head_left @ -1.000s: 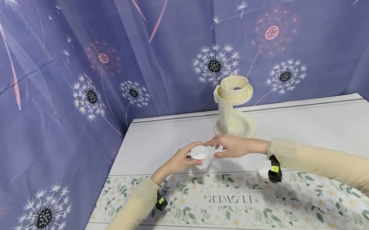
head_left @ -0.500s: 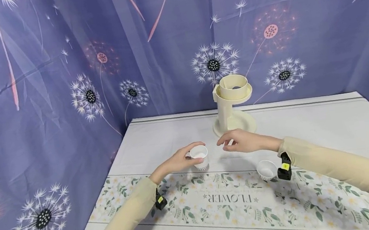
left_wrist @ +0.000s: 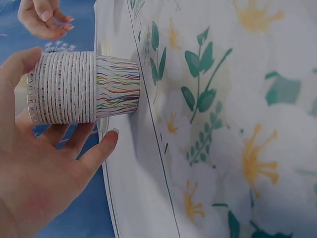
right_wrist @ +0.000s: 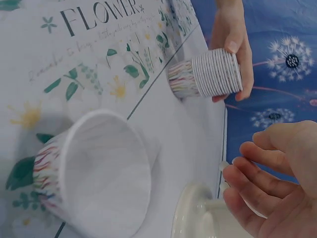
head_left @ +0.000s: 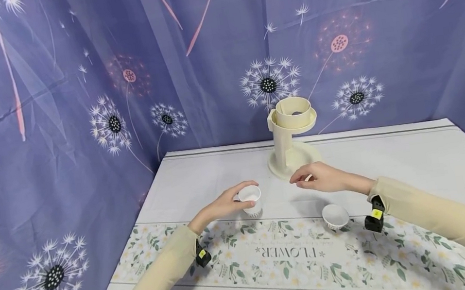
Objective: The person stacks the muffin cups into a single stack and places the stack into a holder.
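Observation:
A stack of nested paper cups (head_left: 251,199) stands upright, white rims above and colored wavy lines on the lowest cup (left_wrist: 118,84). My left hand (head_left: 224,203) grips the upper rims from the side, thumb and fingers spread round them. My right hand (head_left: 319,177) hovers over the table to the right of the stack, its fingers loosely bent around nothing. Below and right of it, one single paper cup (head_left: 336,216) stands apart; the right wrist view shows the white inside of this cup (right_wrist: 106,173) up close.
Behind my hands stands a cream holder (head_left: 282,146) with a round base and a ring (head_left: 293,113) on top. A floral runner (head_left: 293,269) crosses the white table. Purple dandelion curtains (head_left: 217,93) hang behind and at the left.
My right hand has drawn back to the right, away from the stack. The single cup, earlier partly behind the wrist camera, shows fully now. My left hand stays on the stack.

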`<state>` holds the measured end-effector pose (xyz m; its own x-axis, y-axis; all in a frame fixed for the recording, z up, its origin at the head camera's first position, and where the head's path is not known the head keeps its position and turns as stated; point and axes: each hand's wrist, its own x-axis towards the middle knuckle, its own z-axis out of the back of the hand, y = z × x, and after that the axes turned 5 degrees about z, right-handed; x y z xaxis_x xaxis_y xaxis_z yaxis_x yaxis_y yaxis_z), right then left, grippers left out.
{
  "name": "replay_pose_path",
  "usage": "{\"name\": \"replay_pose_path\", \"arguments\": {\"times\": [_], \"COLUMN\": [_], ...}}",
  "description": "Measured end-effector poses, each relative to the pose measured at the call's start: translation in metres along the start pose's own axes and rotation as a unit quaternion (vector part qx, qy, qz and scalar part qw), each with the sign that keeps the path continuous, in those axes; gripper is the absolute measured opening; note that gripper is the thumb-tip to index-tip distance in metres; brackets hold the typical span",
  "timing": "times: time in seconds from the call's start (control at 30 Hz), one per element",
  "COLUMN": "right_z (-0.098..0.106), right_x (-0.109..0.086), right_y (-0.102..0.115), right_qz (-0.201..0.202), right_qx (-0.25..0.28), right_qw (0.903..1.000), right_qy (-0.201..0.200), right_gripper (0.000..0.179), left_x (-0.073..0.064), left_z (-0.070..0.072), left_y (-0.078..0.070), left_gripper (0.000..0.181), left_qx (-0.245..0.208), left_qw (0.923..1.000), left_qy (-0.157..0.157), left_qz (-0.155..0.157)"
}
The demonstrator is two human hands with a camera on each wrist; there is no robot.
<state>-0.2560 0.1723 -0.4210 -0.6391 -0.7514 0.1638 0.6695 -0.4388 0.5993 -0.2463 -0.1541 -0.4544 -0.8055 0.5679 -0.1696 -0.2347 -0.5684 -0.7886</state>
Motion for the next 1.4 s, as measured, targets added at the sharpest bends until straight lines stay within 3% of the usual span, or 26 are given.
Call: {"name": "replay_pose_path", "arguments": {"times": [0.37,0.6,1.4], "right_z": [0.007,0.005,-0.010], "right_x": [-0.026,-0.041,-0.074], "right_y": [-0.012,-0.022,-0.040], "right_qz": [-0.038,-0.036,-0.024], "right_qx": [0.018,0.030,0.115], "right_qw": [0.9989,0.9984,0.9918], "right_qy": [-0.020,-0.032,0.051], "right_gripper": [0.027,0.031,0.059], "left_x": [0.000,0.001,0.003], "left_z": [-0.001,-0.004,-0.004], "left_y": [-0.002,-0.001,0.004], "left_gripper": [0.057,0.056,0.059], "left_qx": [-0.010,-0.016,-0.060], "left_qw": [0.9999,0.9999,0.9981], "left_qy": [0.003,-0.006,0.014], "left_qz": [0.002,0.000,-0.006]}}
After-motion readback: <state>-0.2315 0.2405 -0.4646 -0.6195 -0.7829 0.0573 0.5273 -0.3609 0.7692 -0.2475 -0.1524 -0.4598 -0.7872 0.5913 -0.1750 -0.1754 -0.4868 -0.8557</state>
